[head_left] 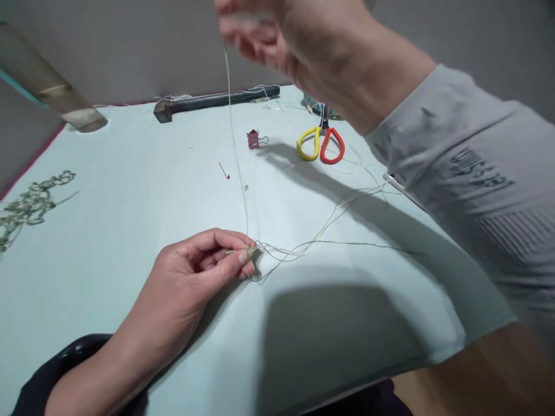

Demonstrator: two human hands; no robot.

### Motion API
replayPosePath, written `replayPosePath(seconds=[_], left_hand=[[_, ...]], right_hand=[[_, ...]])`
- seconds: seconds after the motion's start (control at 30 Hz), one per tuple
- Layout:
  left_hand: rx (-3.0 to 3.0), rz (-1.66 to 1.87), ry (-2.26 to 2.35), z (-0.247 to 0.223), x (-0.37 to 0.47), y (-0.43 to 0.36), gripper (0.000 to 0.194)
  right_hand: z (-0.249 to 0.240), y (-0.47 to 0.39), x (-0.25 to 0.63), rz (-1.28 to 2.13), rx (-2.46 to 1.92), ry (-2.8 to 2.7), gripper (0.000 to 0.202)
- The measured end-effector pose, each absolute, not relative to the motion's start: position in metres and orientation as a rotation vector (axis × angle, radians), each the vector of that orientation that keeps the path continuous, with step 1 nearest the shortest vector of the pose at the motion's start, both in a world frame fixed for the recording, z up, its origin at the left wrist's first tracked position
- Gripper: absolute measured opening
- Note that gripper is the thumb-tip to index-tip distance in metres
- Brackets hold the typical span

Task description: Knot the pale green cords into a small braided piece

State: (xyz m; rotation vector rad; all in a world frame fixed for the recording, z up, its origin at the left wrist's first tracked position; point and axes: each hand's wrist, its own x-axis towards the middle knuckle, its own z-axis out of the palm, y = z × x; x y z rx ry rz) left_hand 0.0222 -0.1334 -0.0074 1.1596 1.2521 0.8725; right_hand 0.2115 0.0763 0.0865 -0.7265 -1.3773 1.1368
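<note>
My left hand (pixel 195 274) is low over the table, thumb and fingers pinching a small green knotted cord (pixel 229 252). Several thin green strands (pixel 288 252) fan out from the pinch to the right, and a loop hangs just below the thumb. High at the top of the view is my right hand (pixel 277 34), blurred and partly cut off by the frame edge. One strand (pixel 234 138) runs nearly straight up from the left fingertips to the right fingers, which are closed on it.
Scissors (pixel 321 144) with yellow and red handles lie beneath my right forearm. Near them are a dark red binder clip (pixel 254 140) and a red-headed pin (pixel 224 171). A dark metal bar (pixel 217 103) lies along the back edge. Green knotted cordwork (pixel 32 205) rests at left.
</note>
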Motion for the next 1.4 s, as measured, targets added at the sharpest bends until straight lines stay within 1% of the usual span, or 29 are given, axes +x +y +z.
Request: replayPosePath(seconds=[0.03,0.07,0.1,0.13,0.17,0.2,0.23,0.3,0.37,0.47,0.53,0.77,0.97,1.13,1.3,1.4], left_hand=[[1.125,0.865,1.241,-0.007,0.023,-0.133,0.014],[1.087,0.860,1.230,-0.007,0.023,-0.132,0.014],[1.048,0.858,1.219,-0.007,0.024,-0.131,0.013],[1.011,0.857,1.206,-0.007,0.024,-0.131,0.013],[0.982,0.857,1.195,-0.007,0.025,-0.130,0.013],[0.958,0.860,1.186,-0.007,0.025,-0.130,0.012],[0.943,0.860,1.179,-0.007,0.025,-0.130,0.011],[0.917,0.852,1.174,-0.007,0.026,-0.129,0.010],[0.910,0.846,1.174,-0.007,0.026,-0.130,0.010],[0.920,0.862,1.181,-0.006,0.025,-0.130,0.009],[0.919,0.876,1.183,-0.005,0.025,-0.130,0.008],[0.874,0.871,1.160,-0.005,0.023,-0.131,0.007],[0.901,0.843,1.203,-0.001,0.025,-0.131,0.005],[0.921,0.844,1.246,-0.001,0.025,-0.132,0.005],[0.971,0.846,1.280,0.001,0.026,-0.135,0.009],[0.985,0.819,1.292,0.002,0.026,-0.135,0.008]], right_hand=[[0.081,0.068,0.215,1.129,-0.828,-1.464,0.031],[0.075,0.057,0.219,0.918,-0.951,-1.719,0.017],[0.067,0.043,0.223,0.601,-0.985,-1.914,0.020],[0.060,0.026,0.228,0.507,-0.947,-1.988,0.021],[0.052,0.008,0.231,0.426,-0.904,-2.046,0.016],[0.044,-0.012,0.233,0.349,-0.869,-2.071,0.007],[0.036,-0.032,0.234,0.300,-0.858,-2.084,0.006],[0.021,-0.072,0.233,0.064,-0.792,-2.219,0.020],[0.008,-0.101,0.230,-0.056,-0.726,-2.334,0.027],[-0.008,-0.121,0.228,-0.079,-0.672,-2.448,0.021],[-0.013,-0.122,0.228,-0.026,-0.673,-2.464,0.024],[-0.010,-0.126,0.229,0.105,-0.659,-2.501,0.033],[-0.012,-0.131,0.228,0.128,-0.527,-2.487,0.026],[-0.016,-0.135,0.229,0.108,-0.495,-2.456,0.031],[-0.016,-0.139,0.233,0.079,-0.389,-2.583,0.021],[-0.016,-0.139,0.234,0.067,-0.299,-2.655,0.018]])
